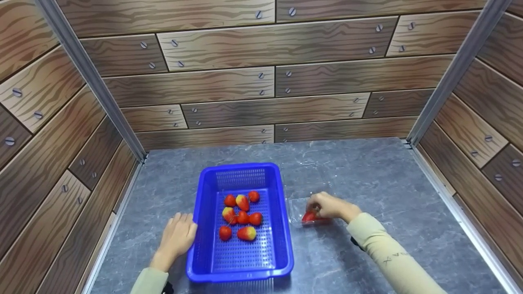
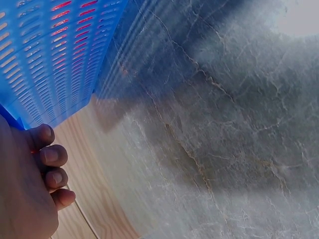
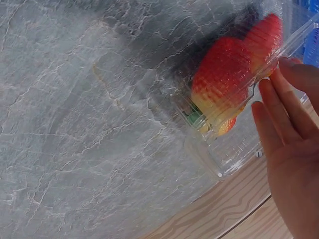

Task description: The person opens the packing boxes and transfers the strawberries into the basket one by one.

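Observation:
A blue plastic basket (image 1: 239,276) with perforated walls holds several red-and-yellow toy strawberries (image 1: 246,233). At its left side my left hand (image 1: 178,234) grips the rim, its fingertips curled outside the wall in the left wrist view. Right of the basket lies a clear plastic box (image 1: 296,209) with red strawberries in it. My right hand (image 1: 329,205) reaches down at this box, thumb and fingers pinching a strawberry (image 3: 264,42). Beside that one, a larger strawberry (image 3: 222,74) shows through the clear wall, a bit of green (image 3: 195,118) at its lower end.
The grey marbled tabletop (image 1: 367,171) carries both containers. Wood-patterned panels (image 1: 229,85) enclose it at the back and sides, with metal posts (image 1: 445,77) in the corners.

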Demonstrator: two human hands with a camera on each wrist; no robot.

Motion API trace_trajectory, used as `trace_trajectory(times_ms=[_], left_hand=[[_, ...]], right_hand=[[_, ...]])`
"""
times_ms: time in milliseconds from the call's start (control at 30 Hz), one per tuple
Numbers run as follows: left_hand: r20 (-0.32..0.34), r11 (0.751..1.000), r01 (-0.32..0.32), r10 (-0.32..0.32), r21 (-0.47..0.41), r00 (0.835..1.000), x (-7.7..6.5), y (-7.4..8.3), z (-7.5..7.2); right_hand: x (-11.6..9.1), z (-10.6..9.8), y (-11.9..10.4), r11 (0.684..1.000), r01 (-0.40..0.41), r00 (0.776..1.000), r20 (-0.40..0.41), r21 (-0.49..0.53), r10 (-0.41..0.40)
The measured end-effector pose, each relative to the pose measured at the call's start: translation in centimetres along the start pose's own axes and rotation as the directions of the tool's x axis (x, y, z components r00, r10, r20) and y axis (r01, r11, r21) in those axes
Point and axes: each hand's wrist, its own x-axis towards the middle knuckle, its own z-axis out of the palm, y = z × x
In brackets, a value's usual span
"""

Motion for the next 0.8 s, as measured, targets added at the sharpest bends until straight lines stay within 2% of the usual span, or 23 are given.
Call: trace_trajectory(times_ms=[233, 467, 800], left_hand=[[-0.032, 1.0, -0.017, 0.018, 0.02, 0.999, 0.0, 0.0, 0.1], [0.005, 1.0, -0.003, 0.003, 0.026, 1.0, 0.2, 0.1, -0.2], [-0.01, 0.999, -0.013, 0.013, 0.039, 1.0, 0.1, -0.1, -0.2]], right_hand=[[0.0, 0.6, 0.6, 1.0, -0.015, 1.0, -0.008, 0.018, 0.015], [0.3, 1.1, 1.1, 0.999, -0.026, 0.999, -0.036, 0.031, 0.027], [0.7, 2.0, 1.2, 0.989, -0.144, 0.988, -0.058, 0.024, 0.145]])
